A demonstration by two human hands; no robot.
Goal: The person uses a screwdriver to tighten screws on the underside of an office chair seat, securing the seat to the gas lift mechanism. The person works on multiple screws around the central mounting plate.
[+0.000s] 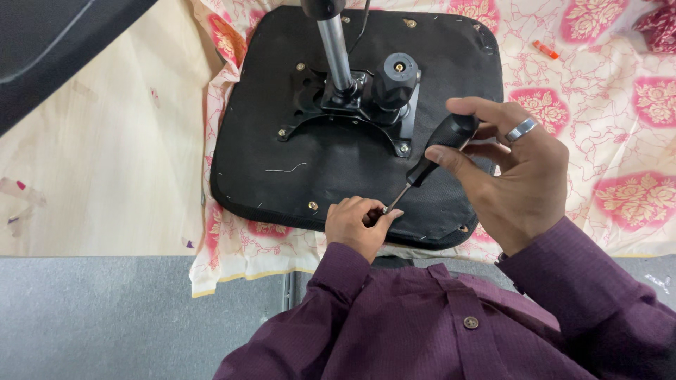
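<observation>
gripping the shaft tip near the seat's near edge, the left hand (358,224) pinches the screwdriver (431,155), whose black handle the right hand (517,172) grasps just beyond, over the upturned black chair seat (282,162) with its metal mounting plate (352,105) farther off on a floral cloth (598,141).

No packages, labels, signs or screens

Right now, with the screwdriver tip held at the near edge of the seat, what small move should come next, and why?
Probably turn the screwdriver with the right hand while pressing lightly. The left hand pinches its tip at the near edge of the black seat base, so the tool looks lined up there. Whether a screw sits under the fingers is hidden.
</observation>
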